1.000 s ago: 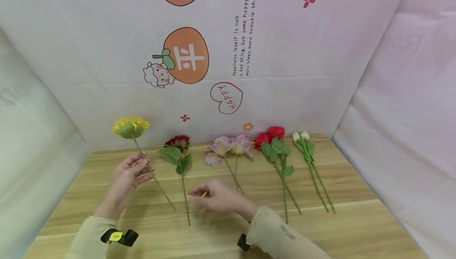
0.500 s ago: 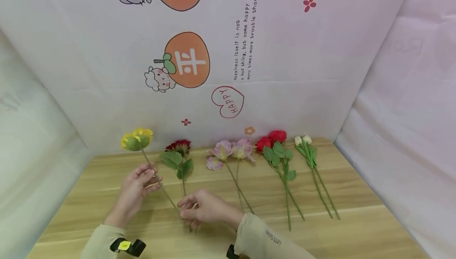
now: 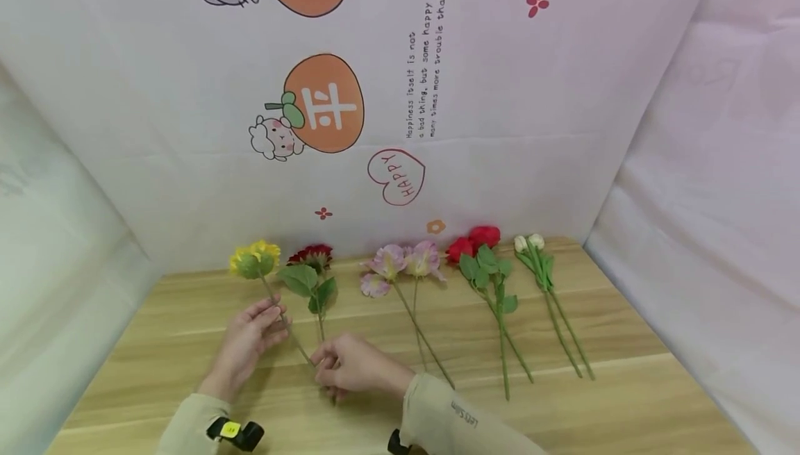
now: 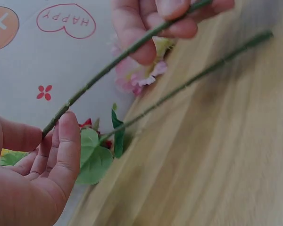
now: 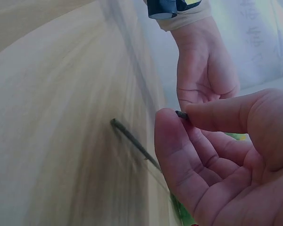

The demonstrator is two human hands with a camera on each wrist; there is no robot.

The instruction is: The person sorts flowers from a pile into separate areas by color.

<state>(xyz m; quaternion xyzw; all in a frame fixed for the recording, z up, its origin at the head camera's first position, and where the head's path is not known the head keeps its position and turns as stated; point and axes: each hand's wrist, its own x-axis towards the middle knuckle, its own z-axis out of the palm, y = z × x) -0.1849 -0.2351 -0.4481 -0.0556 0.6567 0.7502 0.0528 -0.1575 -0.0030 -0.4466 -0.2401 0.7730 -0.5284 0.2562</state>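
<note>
A yellow flower [image 3: 255,259] on a long thin stem is held tilted above the table. My left hand [image 3: 248,345] pinches that stem [image 4: 104,71] below the bloom, between thumb and fingers. Near the stem's lower end, my right hand [image 3: 359,366] pinches it too; the tip shows between thumb and forefinger in the right wrist view. Under and beside the hands lies a dark red flower [image 3: 312,256] with green leaves [image 3: 301,278]. The right hand hides part of its stem [image 5: 132,137].
Pink flowers [image 3: 390,260], red roses [image 3: 461,249] and white tulips [image 3: 535,241] lie in a row to the right on the wooden table [image 3: 625,399]. A printed white cloth [image 3: 500,128] stands behind, with more cloth at both sides.
My left hand has moved right and the yellow flower has come lower, towards the dark red one. My right hand has moved left and taken hold of the yellow flower's lower stem.
</note>
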